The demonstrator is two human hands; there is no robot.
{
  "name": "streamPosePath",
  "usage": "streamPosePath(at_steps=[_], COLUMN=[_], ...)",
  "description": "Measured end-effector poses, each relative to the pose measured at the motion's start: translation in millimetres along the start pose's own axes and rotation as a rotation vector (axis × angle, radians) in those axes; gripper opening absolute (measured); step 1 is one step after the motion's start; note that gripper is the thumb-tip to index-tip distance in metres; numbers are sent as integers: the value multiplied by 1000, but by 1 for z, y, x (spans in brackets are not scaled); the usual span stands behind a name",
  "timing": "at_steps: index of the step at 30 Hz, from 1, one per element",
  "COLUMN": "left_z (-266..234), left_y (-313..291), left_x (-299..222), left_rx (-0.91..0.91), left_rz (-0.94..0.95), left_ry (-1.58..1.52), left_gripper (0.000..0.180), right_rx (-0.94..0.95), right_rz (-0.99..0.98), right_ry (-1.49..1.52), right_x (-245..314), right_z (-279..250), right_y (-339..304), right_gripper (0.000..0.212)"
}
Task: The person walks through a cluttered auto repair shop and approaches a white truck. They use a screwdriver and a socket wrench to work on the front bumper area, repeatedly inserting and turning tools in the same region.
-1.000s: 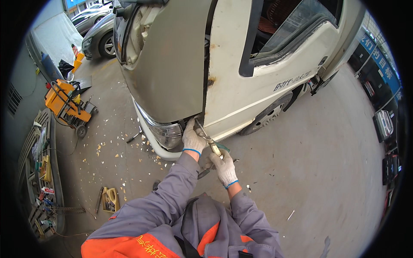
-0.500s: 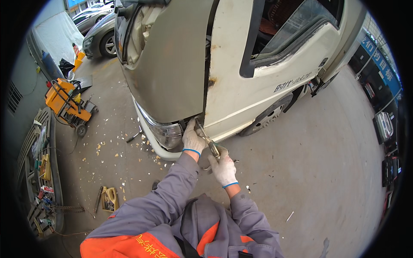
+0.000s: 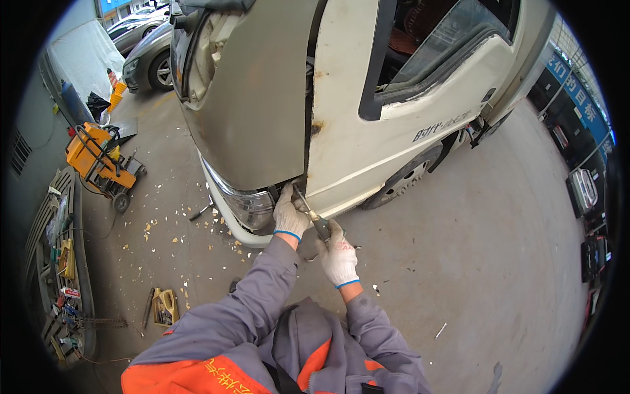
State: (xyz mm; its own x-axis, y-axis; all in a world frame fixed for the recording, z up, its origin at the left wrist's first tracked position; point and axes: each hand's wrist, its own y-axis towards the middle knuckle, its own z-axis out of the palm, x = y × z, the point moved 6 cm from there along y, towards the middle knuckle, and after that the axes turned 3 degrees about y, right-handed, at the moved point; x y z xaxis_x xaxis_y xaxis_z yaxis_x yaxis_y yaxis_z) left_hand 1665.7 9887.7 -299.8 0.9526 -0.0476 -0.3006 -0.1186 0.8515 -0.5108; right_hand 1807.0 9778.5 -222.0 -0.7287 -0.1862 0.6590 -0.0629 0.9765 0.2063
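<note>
A beige truck cab with a bare greyish front corner panel stands in front of me. My left hand, in a white knit glove, has its fingers closed at the panel's lower corner, beside the headlight. What those fingertips hold is hidden. My right hand, gloved too, grips a slim tool with a metal shaft and thick dark handle. Its shaft points up and left to the gap between panel and door, near the left fingers. The exact kind of tool does not show clearly.
Paint flakes and a dark-handled tool lie on the floor by the bumper. Left are an orange wheeled machine, a yellow container and a removed bumper with tools. A front wheel is to the right.
The view has shifted slightly, so the truck sits a little further left. Both hands stay at the panel corner; the right hand and tool handle have turned slightly.
</note>
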Motion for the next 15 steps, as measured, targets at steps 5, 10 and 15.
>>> streamPosePath(at_steps=[5,10,15], left_z=[-4,-6,1], left_y=[7,7,-9], left_x=[3,1,6], left_rx=[49,78,12], left_rz=[-5,-24,-88], left_ry=[1,-72,-59], left_gripper=[21,24,27], right_rx=[126,164,303], right_rz=[335,70,536], right_ry=[541,-62,929], right_x=[-23,-9,-18], right_z=[9,3,18], right_y=[-1,9,-5], right_gripper=[54,58,58])
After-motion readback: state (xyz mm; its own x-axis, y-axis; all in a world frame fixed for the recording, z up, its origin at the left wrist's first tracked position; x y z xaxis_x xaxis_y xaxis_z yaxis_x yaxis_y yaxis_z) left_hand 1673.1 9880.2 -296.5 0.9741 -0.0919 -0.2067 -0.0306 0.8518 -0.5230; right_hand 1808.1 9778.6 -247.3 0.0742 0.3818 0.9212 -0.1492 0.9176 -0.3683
